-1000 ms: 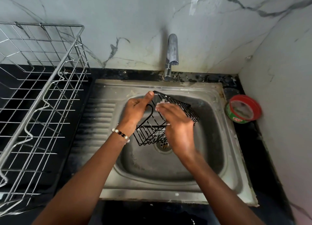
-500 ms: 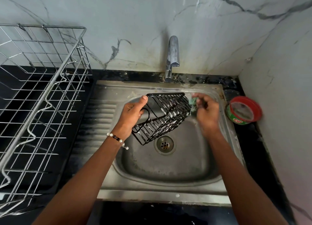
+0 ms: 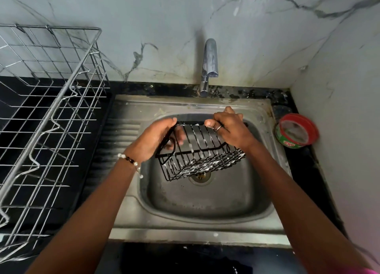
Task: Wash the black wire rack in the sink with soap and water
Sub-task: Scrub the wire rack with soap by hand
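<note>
Holding the soapy black wire rack (image 3: pixel 200 150) tilted above the steel sink (image 3: pixel 205 218) drain: left hand (image 3: pixel 158 138) is gripping its left end, right hand (image 3: pixel 230 127) is curling over its far rim

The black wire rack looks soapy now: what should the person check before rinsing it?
1. Rack held firmly: ok, left hand and right hand both grip the black wire rack.
2. Rack over the sink: ok.
3. Suds on wires: ok.
4. Water running from tap: not ok, none seen.
5. Drain clear: cannot tell, rack covers it partly.
</note>
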